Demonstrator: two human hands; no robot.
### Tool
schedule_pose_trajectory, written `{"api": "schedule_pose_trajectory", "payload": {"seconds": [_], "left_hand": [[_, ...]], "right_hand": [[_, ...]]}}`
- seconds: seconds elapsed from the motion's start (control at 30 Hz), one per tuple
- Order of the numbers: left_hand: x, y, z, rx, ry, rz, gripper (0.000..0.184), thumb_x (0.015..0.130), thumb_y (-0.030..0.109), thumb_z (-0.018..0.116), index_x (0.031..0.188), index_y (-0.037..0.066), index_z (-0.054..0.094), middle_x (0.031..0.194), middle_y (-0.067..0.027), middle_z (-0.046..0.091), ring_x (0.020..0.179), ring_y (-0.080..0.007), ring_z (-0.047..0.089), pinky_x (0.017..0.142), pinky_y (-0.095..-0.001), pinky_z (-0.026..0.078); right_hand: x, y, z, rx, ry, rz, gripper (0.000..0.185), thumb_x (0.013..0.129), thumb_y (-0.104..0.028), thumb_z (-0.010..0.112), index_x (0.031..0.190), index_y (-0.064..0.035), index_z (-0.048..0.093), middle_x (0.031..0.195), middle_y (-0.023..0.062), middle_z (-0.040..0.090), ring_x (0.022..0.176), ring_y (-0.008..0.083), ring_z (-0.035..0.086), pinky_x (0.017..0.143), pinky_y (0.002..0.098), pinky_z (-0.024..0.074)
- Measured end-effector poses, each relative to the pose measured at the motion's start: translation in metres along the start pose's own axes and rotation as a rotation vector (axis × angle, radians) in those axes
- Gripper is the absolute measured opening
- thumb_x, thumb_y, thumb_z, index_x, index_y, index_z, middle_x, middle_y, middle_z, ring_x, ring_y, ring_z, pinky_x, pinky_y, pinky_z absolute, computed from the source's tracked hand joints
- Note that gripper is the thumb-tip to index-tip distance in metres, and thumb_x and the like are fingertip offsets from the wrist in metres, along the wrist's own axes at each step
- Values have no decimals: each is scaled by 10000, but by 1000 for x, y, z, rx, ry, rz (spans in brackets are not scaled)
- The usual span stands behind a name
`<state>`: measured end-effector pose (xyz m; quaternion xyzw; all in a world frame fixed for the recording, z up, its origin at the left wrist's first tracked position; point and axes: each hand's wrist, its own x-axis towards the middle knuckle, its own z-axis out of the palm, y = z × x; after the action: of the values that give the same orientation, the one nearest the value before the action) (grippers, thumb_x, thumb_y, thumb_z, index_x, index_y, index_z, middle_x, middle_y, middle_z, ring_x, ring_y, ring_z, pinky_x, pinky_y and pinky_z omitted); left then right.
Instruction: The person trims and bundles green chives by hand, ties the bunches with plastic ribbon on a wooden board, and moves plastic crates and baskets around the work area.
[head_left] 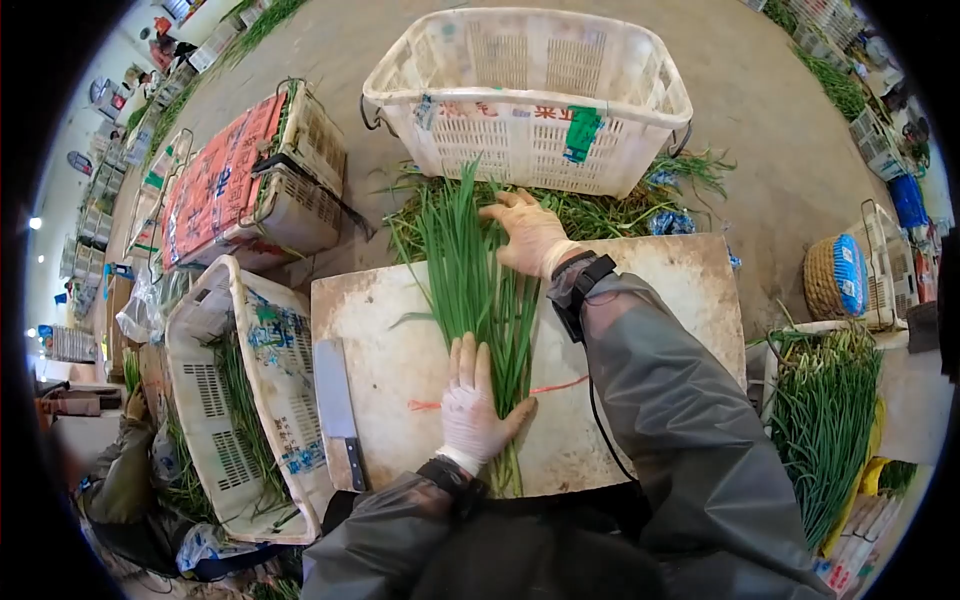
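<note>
A bundle of garlic chives (461, 265) lies lengthwise on a pale, stained board (640, 330) in front of me. My left hand (472, 410), gloved, rests flat on the lower stalks with its fingers stretched and the thumb out to the side. Farther up, my right hand (532, 236), also gloved, touches the right edge of the leaves with its fingers spread. A thin red tie (560, 387) runs across the board and passes beneath the bundle. To the left, a broad-bladed knife (334, 390) with a black handle lies along the board's edge.
Beyond the board stands a white plastic crate (530, 140), with loose greens (600, 215) at its foot. Another white crate (215, 400) tilts at the left, near a red-covered crate (225, 180). Stacked chives (825, 430) sit at right. A co-worker's sleeve (125, 470) shows far left.
</note>
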<state>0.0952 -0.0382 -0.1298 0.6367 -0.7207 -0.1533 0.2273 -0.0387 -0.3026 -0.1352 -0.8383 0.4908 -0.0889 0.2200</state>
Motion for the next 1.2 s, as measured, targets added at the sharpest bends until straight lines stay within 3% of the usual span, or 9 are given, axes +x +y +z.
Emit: {"api": "schedule_pose_trajectory", "payload": {"seconds": [0.17,0.33,0.47,0.7,0.9,1.03,1.07,1.1,1.2], "left_hand": [[0,-3,0,-5,27,30,1028,800,439,843,1536,-83,351,1625,-324,324,1508,-513,312,1206,-561,331],[1,-3,-2,-16,12,20,1010,808,454,833,1524,-89,372,1621,-320,334,1502,-517,320,1201,-560,341],[0,-5,-2,-20,18,35,1004,810,449,831,1522,-92,374,1611,-314,348,1498,-520,323,1201,-561,342],[1,-3,-4,-21,7,31,977,818,436,824,1510,-102,396,1612,-309,357,1501,-504,339,1207,-543,344],[2,-3,-3,-17,-22,31,960,835,434,809,1519,-101,400,1618,-306,355,1508,-494,339,1213,-521,345],[1,-2,-5,-10,-60,17,979,844,442,800,1540,-95,370,1642,-290,323,1530,-476,308,1218,-508,344],[0,-4,-3,24,-59,30,990,858,453,784,1559,-87,341,1665,-273,290,1551,-455,275,1225,-497,338],[1,-4,-1,30,-63,29,986,864,457,776,1561,-86,339,1667,-271,287,1555,-450,268,1229,-493,332],[-1,-2,-4,39,-90,10,950,899,464,736,1562,-89,341,1671,-272,280,1568,-433,246,1249,-479,304]], "right_hand": [[18,-4,-2,-31,-188,76,610,849,-353,670,1441,-209,635,1681,122,363,1567,404,269,1204,650,306],[18,-12,-21,-322,-228,-146,364,917,-345,642,1249,-219,721,1533,66,539,1474,381,403,1082,657,411],[23,-10,-17,-316,-201,-239,351,944,-321,631,1276,-253,727,1465,41,577,1456,346,419,1086,707,391],[29,-1,-17,-256,-322,-237,322,964,-329,596,1221,-230,764,1296,70,679,1360,324,530,1088,642,415],[38,24,21,400,159,-43,297,963,-313,639,1119,-86,750,1079,191,743,1059,402,685,941,467,533],[20,42,3,321,541,149,256,972,-326,650,1084,-121,756,1018,178,753,943,412,709,853,468,555],[2,36,-15,86,543,202,227,963,-301,659,1099,-152,763,991,169,759,942,383,721,880,463,550],[-16,34,-35,-43,355,298,322,940,-271,672,1241,-166,714,1097,150,757,1063,355,707,988,498,512],[-83,35,-50,-312,369,266,564,893,-235,717,1430,-156,567,1386,119,630,1331,341,552,1098,579,418]]}}
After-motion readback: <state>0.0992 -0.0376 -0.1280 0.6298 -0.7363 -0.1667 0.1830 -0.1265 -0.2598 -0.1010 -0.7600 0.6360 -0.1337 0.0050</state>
